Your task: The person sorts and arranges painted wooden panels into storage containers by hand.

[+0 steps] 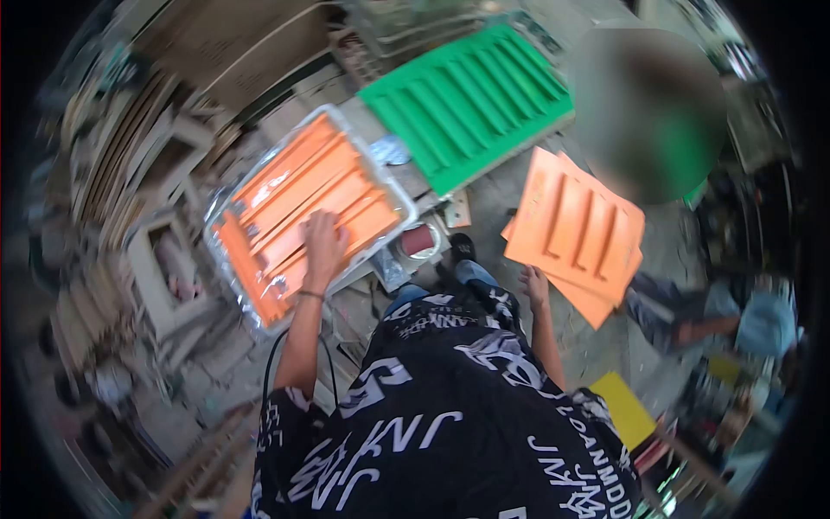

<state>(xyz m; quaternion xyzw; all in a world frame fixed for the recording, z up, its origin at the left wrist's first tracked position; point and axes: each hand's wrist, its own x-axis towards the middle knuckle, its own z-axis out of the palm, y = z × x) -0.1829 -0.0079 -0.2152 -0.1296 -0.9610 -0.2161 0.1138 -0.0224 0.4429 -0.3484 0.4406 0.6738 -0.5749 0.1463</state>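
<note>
My left hand [321, 246] lies on the orange ridged sheets [290, 186] in a white tray [405, 208] lined with clear plastic. Its fingers are slightly bent and the thumb stands apart; no firm grip shows. On the other side, my right hand [534, 284] is closed at the lower edge of several loose orange sheets [575, 229] with raised ribs. These overlap like a fan and are tilted above the floor. Part of the right fingers is hidden at the sheet edge.
A green ribbed panel [471, 99] lies beyond the tray. A red-and-white round container [418, 242] stands near my feet. Stacked frames [169, 268] crowd the left side. Someone's leg [683, 311] shows at right, below a blurred patch. A yellow sheet [624, 408] lies lower right.
</note>
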